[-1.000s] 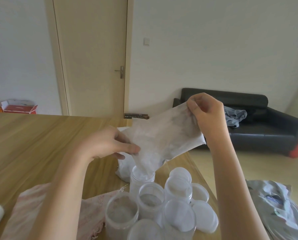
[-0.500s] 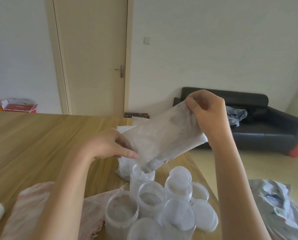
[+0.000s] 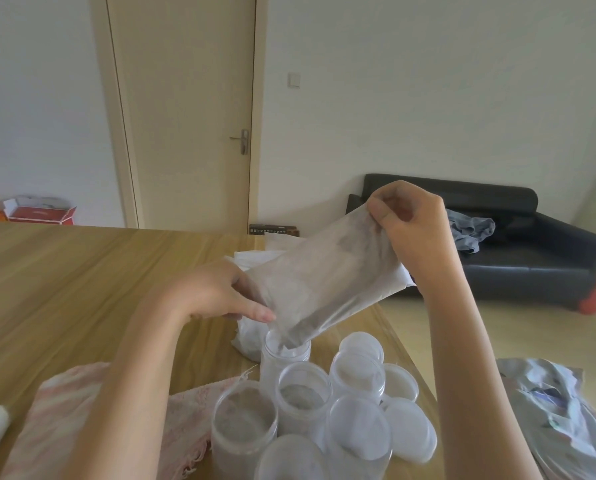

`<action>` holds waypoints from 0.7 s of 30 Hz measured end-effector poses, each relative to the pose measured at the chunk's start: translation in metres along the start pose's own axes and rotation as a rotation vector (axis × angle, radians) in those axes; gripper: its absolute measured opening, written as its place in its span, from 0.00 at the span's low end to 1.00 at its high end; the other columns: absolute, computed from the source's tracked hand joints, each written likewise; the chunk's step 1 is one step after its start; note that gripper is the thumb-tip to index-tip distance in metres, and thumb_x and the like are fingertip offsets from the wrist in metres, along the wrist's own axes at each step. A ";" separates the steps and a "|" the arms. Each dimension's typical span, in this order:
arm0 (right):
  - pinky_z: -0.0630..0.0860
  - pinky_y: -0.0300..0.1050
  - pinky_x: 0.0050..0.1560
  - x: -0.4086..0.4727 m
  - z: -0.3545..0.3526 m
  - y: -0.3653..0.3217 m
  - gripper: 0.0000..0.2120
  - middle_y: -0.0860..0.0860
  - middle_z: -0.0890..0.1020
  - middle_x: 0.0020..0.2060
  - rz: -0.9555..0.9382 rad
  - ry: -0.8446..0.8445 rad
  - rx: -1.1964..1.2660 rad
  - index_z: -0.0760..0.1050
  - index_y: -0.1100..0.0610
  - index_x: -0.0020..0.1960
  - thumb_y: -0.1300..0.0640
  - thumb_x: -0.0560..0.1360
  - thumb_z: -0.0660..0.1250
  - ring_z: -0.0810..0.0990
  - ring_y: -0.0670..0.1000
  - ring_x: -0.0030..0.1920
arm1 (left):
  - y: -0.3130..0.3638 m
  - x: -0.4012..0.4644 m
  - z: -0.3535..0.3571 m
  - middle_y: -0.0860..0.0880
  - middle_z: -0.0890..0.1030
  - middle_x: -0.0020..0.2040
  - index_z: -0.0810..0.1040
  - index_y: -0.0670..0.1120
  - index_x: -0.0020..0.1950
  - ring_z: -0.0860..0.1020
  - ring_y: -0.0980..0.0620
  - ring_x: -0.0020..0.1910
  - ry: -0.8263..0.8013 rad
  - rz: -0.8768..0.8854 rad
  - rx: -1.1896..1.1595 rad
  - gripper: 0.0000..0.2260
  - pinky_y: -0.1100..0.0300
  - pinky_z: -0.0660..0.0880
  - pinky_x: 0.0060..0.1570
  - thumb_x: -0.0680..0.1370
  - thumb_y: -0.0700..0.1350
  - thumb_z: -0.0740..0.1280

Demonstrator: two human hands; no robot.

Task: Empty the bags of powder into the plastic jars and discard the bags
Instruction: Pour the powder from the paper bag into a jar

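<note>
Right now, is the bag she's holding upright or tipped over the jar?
Tipped. The right hand lifts the bag by its upper end while its lower mouth sits in the jar.

Jars [image 3: 303,396] and lids [image 3: 407,431] crowd the worktop's [image 3: 64,289] near right corner; a pink cloth [image 3: 57,410] covers the near edge. Bare wood lies open far left.
</note>
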State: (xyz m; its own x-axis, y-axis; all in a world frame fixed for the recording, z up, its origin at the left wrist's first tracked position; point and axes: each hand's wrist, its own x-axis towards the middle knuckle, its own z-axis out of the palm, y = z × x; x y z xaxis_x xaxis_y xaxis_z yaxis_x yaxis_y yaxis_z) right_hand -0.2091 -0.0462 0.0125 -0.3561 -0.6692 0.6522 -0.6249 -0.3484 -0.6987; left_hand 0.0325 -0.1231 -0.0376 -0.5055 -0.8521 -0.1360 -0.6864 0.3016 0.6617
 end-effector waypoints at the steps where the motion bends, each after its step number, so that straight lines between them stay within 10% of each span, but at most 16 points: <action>1: 0.72 0.27 0.38 0.000 0.001 -0.001 0.05 0.45 0.82 0.34 -0.003 0.004 -0.006 0.80 0.55 0.44 0.62 0.76 0.68 0.79 0.38 0.35 | 0.000 0.000 0.000 0.65 0.83 0.34 0.86 0.57 0.40 0.80 0.68 0.34 -0.008 -0.003 0.003 0.08 0.70 0.71 0.38 0.67 0.58 0.79; 21: 0.75 0.38 0.41 -0.002 0.002 -0.007 0.05 0.45 0.82 0.33 -0.006 0.011 -0.066 0.80 0.53 0.44 0.60 0.76 0.67 0.80 0.46 0.39 | 0.004 -0.005 0.001 0.61 0.83 0.35 0.86 0.56 0.41 0.79 0.67 0.33 -0.024 -0.029 0.047 0.10 0.67 0.72 0.41 0.67 0.60 0.78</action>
State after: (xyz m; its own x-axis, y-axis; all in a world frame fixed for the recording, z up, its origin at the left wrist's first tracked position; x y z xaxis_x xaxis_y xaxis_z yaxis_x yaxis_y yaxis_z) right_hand -0.2027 -0.0438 0.0151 -0.3599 -0.6596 0.6598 -0.6716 -0.3078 -0.6740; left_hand 0.0319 -0.1178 -0.0347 -0.4972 -0.8503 -0.1723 -0.7244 0.2975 0.6219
